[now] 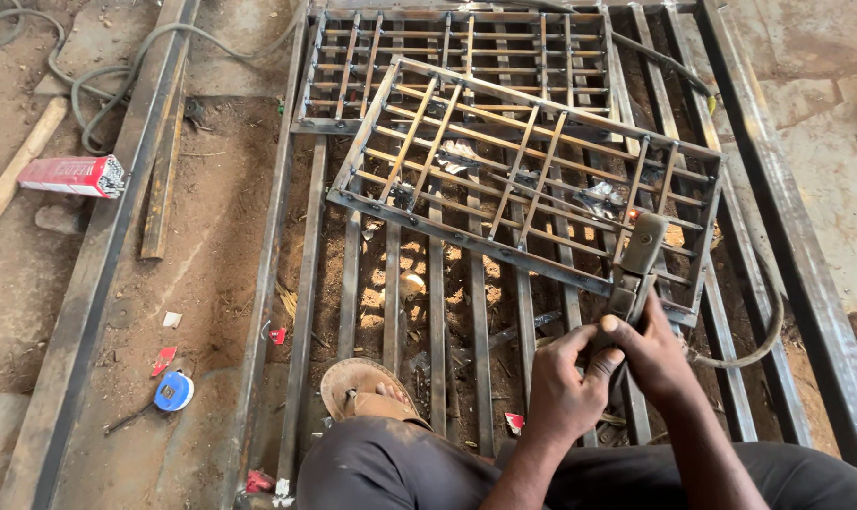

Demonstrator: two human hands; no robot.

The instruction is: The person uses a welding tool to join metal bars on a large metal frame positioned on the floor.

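Both sets of fingers are curled shut round the grip of a welding electrode holder (636, 269), the left hand (563, 387) and the right hand (653, 354) pressed together just below it. The holder's long axis runs from the hands up and slightly right, its head pointing at a glowing spot on the near rail of the small tilted steel grille (528, 175); this looks like a weld on that joint, and the next move seems to call for holding the tip steady on the seam. Grille lies atop the larger steel frame (797, 246) on the dirt floor, cable (764, 335) trailing right.
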